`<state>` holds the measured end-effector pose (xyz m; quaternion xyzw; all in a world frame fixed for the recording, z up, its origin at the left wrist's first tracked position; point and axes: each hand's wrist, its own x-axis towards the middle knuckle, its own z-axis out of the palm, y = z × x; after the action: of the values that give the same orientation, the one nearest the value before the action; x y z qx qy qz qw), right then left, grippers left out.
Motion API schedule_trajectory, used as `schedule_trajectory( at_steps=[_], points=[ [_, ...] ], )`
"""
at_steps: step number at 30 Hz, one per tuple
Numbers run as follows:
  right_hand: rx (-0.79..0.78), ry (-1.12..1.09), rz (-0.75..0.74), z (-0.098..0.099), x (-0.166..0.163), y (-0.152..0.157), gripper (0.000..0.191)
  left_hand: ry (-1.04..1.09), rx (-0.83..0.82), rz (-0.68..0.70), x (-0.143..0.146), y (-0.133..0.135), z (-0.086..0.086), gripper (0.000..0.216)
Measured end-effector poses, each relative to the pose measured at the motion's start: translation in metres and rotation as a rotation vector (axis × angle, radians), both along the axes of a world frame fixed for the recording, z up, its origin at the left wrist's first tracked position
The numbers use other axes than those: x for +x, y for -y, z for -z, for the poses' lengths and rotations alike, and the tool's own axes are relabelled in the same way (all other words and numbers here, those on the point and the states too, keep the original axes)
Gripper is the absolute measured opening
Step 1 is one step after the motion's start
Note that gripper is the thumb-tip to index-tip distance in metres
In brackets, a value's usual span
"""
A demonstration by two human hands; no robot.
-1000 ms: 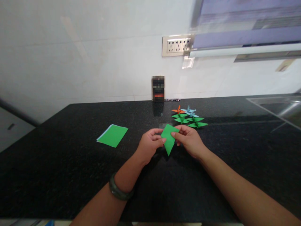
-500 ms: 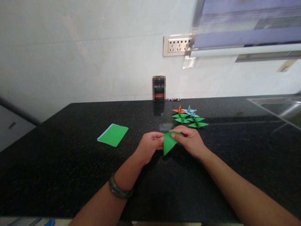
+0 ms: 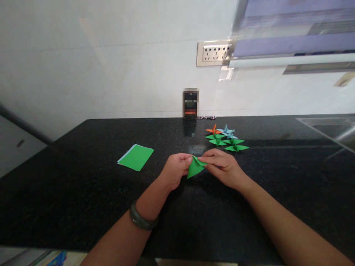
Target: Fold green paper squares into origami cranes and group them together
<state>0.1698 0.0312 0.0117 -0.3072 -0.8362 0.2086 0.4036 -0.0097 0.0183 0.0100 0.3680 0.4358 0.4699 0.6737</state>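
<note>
A folded piece of green origami paper (image 3: 195, 168) is held between both hands, just above the dark countertop. My left hand (image 3: 176, 169) pinches its left side near the top corner between thumb and fingers. On the other side, my right hand (image 3: 223, 167) grips the right edge, where a flap is partly lifted. Some of the fingertips are hidden behind the paper. Beyond my right hand stand several folded paper cranes: an orange crane (image 3: 214, 130), light blue ones (image 3: 226, 130) and green ones (image 3: 236, 146).
A stack of square paper (image 3: 136, 158), green on top, lies on the black countertop (image 3: 69, 177) to the left. Against the wall stands a phone-like dark object (image 3: 190, 104) with a beaded strap (image 3: 207, 118). A sink (image 3: 335, 129) is at the far right.
The right fingers have shifted from lying over the paper's top to its right edge, and a flap there now stands up. The view has turned slightly left.
</note>
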Motion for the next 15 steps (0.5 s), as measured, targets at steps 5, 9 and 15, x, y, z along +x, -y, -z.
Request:
schedule_trajectory(
  at_steps=[5, 9, 15],
  points=[
    [-0.049, -0.021, 0.062, -0.0009, -0.0042, 0.0021, 0.019, -0.109, 0.057, 0.008, 0.0002, -0.0001, 0.0043, 0.027],
    [-0.057, -0.042, 0.146, 0.0004, -0.0063, 0.0031, 0.02, -0.14, 0.106, 0.058, 0.001, 0.0003, 0.0051, 0.024],
    [0.028, -0.028, 0.046, 0.0021, -0.0032, 0.0029, 0.025, -0.107, 0.06, 0.059, 0.0025, 0.0014, -0.0004, 0.019]
  ],
)
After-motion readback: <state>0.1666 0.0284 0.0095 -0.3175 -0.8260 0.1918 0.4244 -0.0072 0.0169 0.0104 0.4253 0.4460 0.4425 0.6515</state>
